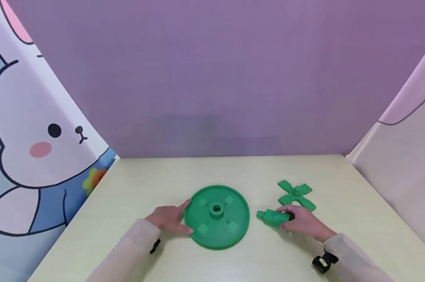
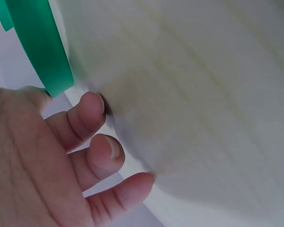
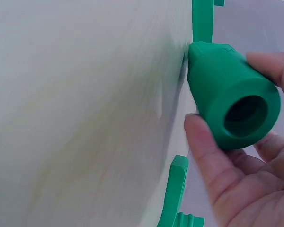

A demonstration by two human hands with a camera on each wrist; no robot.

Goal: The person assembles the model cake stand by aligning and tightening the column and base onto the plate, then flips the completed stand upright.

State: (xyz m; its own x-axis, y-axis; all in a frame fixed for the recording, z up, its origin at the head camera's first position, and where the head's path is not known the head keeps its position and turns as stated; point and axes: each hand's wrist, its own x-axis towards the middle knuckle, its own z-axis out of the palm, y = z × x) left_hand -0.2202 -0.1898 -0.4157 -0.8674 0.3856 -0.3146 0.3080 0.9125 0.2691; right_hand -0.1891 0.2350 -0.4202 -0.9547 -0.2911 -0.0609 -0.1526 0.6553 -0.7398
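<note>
A round green disc (image 1: 216, 196) with a raised rim and a hollow hub at its centre lies on the table. My left hand (image 1: 168, 217) is at its left edge, thumb and index finger spread along the rim; the other fingers bend loosely in the left wrist view. My right hand (image 1: 304, 223) grips a green post (image 1: 273, 217) between thumb and fingers, low over the table. The post's narrow stepped end points left at the disc, and its hollow round end (image 3: 265, 123) shows in the right wrist view. Just behind that hand lies a green four-armed cross piece (image 1: 297, 191) with a central stud.
The pale wooden table (image 1: 156, 176) runs back to a purple panel (image 1: 219, 78). A cartoon rabbit backdrop (image 1: 39, 129) slopes along the left side, and another printed sheet (image 1: 402, 164) closes off the right. Each wrist carries a black strap or camera mount (image 1: 325, 261).
</note>
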